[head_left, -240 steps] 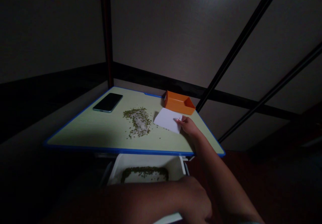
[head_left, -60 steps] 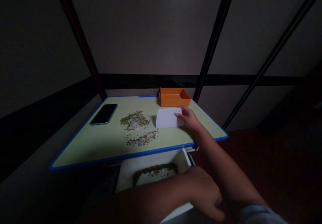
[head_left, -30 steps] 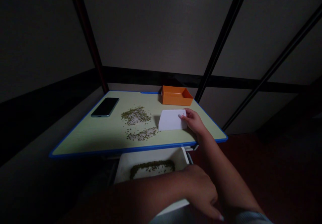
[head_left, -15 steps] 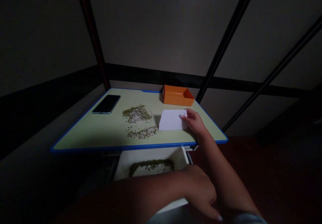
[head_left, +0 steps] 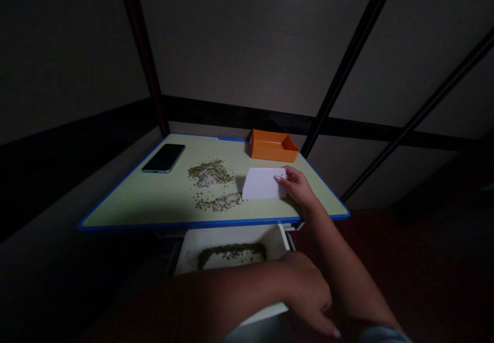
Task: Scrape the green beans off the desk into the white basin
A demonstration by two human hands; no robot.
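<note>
My right hand (head_left: 298, 187) grips the right edge of a white flat scraper card (head_left: 263, 183) standing on the pale green table (head_left: 146, 199), just right of a small strip of green beans mixed with white grains (head_left: 218, 202). A larger heap of the same mix (head_left: 208, 173) lies behind that strip. My left hand (head_left: 309, 291) holds the near right rim of a white tray (head_left: 195, 242) below the table's front edge; inside the tray lies a band of the green beans (head_left: 231, 253).
An orange open box (head_left: 272, 146) stands at the table's back right. A dark phone (head_left: 163, 158) lies at the back left. The table has a blue rim (head_left: 173, 224). Dark wall panels and black bars stand behind. The room is dim.
Over eight seconds the single heap has been split, with a strip pulled toward the front edge. In the last second the scraper edged slightly left toward the strip; my left hand stayed.
</note>
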